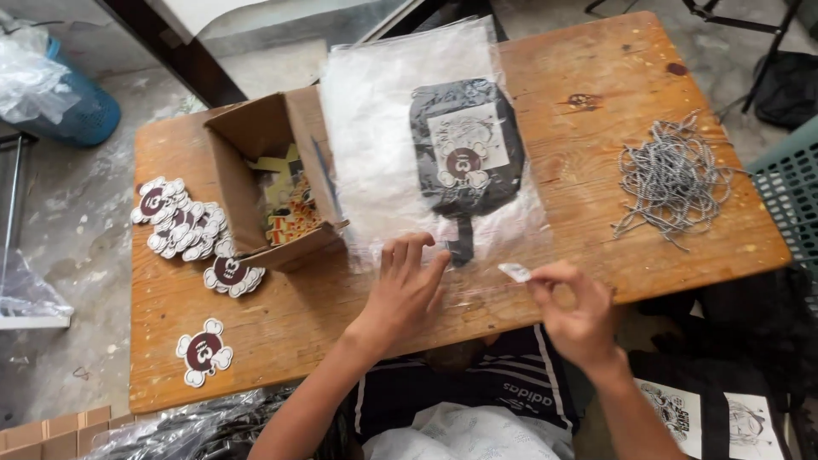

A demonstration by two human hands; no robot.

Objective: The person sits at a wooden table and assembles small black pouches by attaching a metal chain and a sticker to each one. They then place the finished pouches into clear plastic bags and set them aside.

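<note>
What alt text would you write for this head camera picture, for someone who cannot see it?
A person's left hand presses a clear plastic bag holding a black item on a wooden table, while the right hand pinches a small white strip. Nearby lie an open cardboard box, skull-shaped stickers and grey cords.

clear plastic bag (383,119) mid-table | open brown cardboard box (273,183) left | round maroon-white stickers (183,226) far left

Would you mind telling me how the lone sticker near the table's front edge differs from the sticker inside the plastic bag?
The lone sticker lies bare on the wooden table; the bagged sticker sits under clear plastic. The lone sticker rests directly on wood, while the bagged one lies on a white print on a dark item. The lone one sits far left of both hands; the bagged one lies just beyond them. Both are white-edged with a dark red centre.
</note>
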